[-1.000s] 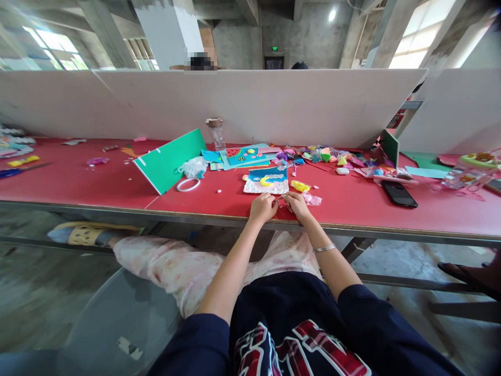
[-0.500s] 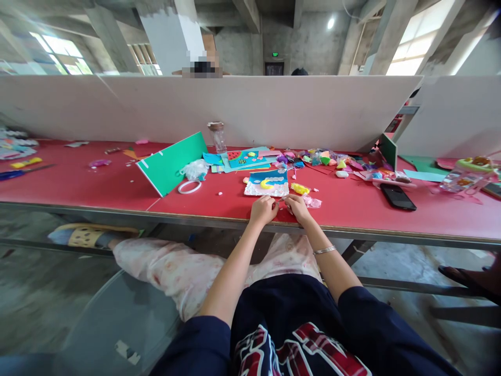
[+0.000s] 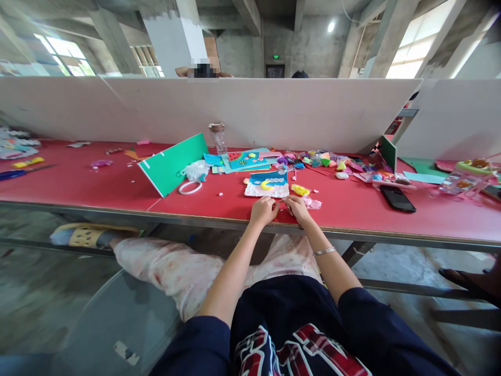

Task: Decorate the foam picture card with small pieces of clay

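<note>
At the near edge of the red tabletop, the left hand and right hand rest close together, fingers curled well inward; whether they pinch anything small cannot be told. Just beyond lies a blue-and-white picture panel bearing a yellow crescent. The panel is probably light and fairly stiff, its raised decoration soft and easily dented; the side edges offer the safest hold.
</note>
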Demonstrator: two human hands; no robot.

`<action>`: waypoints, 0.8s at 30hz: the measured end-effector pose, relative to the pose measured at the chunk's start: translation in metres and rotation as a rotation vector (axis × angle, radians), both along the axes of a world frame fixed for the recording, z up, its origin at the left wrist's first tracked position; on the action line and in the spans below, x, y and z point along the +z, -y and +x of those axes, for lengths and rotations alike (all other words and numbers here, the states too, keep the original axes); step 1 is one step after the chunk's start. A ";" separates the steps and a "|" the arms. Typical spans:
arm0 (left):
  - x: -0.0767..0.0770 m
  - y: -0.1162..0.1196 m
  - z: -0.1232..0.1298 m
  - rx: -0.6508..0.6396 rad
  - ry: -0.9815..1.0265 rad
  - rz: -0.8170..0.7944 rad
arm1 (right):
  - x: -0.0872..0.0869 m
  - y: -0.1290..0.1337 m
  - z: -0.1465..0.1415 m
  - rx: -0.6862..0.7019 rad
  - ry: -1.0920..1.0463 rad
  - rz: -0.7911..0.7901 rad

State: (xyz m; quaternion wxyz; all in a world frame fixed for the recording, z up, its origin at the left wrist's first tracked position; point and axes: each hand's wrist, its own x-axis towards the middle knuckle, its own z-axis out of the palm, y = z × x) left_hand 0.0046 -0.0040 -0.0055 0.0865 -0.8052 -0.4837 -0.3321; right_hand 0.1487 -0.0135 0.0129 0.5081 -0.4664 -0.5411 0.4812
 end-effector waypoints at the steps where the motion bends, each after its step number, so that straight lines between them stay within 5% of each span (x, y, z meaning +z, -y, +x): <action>1: 0.000 0.000 0.000 0.005 -0.004 -0.008 | 0.000 0.000 0.000 -0.002 -0.001 -0.004; 24: -0.002 -0.006 -0.007 -0.036 0.051 -0.043 | -0.002 -0.003 -0.001 0.004 -0.012 -0.001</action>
